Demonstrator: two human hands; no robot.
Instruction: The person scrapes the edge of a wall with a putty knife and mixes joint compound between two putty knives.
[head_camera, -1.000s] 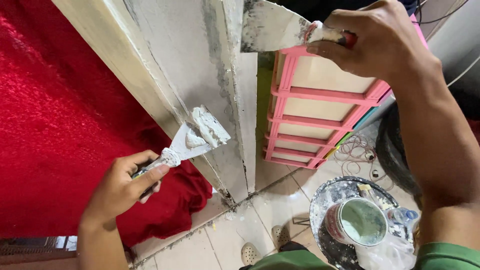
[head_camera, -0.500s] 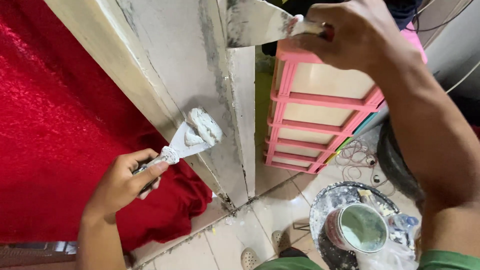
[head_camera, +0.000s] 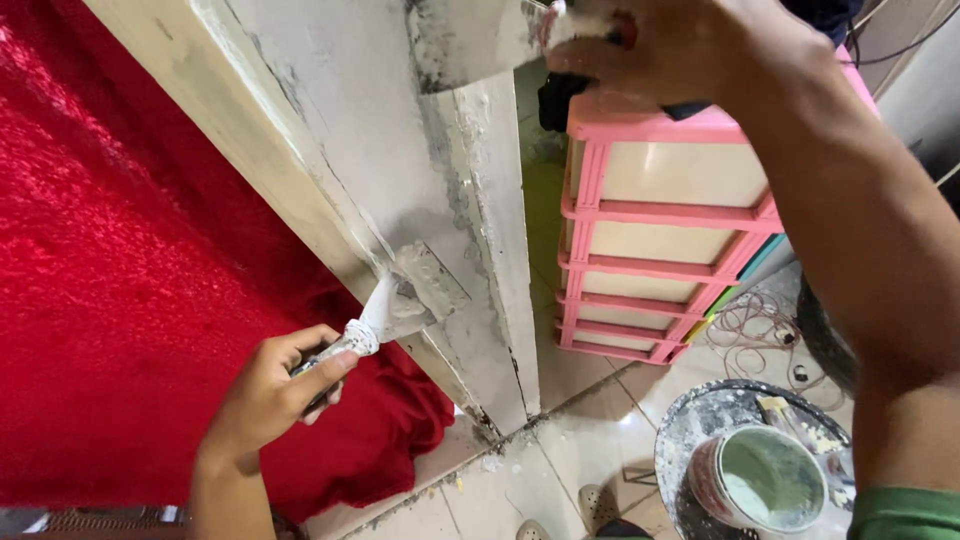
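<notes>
My left hand (head_camera: 275, 390) grips a small putty knife (head_camera: 405, 300) loaded with grey-white filler, its blade held near the lower part of a grey plastered wall edge (head_camera: 370, 150). My right hand (head_camera: 670, 45) is raised at the top of the view, shut on the handle of a wide putty knife (head_camera: 470, 40) whose blade lies flat against the upper wall. The wall surface is patchy, with dark stains along its corner (head_camera: 490, 250).
A red curtain (head_camera: 110, 300) hangs at the left and bunches on the floor. A pink drawer unit (head_camera: 660, 230) stands right of the wall. On the tiled floor (head_camera: 570, 440) sits a round tray (head_camera: 690, 430) with a tin of pale filler (head_camera: 760, 475). Tangled cables (head_camera: 750, 320) lie nearby.
The right hand has carried the wide knife left and up along the wall. The left hand with the small knife has stayed low by the wall edge.
</notes>
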